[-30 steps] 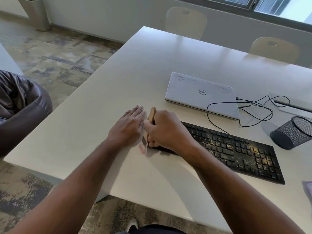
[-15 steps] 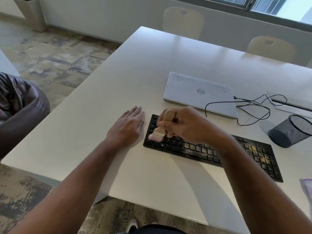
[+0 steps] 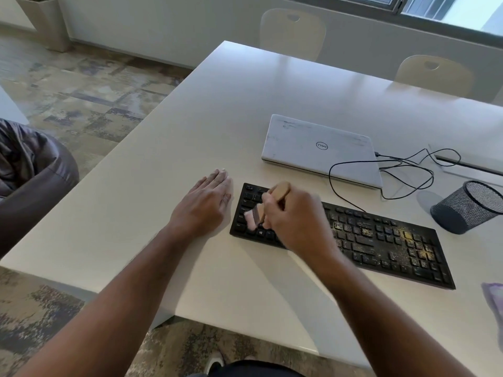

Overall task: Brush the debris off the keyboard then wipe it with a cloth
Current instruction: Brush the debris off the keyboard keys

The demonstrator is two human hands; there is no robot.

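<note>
Nearest to me, both forearms reach in over the near edge of the white table [image 3: 168, 148]. My left hand [image 3: 202, 204] lies flat on the tabletop, fingers straight and together, holding nothing, just beside the left end of the keyboard [image 3: 381, 240]. My right hand [image 3: 295, 217] hovers over the keyboard's left portion, fingers curled tight round the wooden handle of a brush [image 3: 268, 204]; its pale bristles point down-left onto the keys and are blurred.

The black keyboard runs at a slant across the table in front of me. Yellowish debris [image 3: 408, 238] is scattered over its middle and right keys, thickest near the right end. The left keys around the bristles look mostly dark.

A purple cloth [image 3: 494, 300] pokes in at the right frame edge, near the keyboard's right end, mostly cut off.

Beyond the keyboard: a closed white laptop [image 3: 321, 148], a black cable [image 3: 394, 172] looping to its right, and a black mesh cup [image 3: 465, 206] lying tipped on its side. Farthest, two pale chairs [image 3: 292, 31] stand at the table's far side.
</note>
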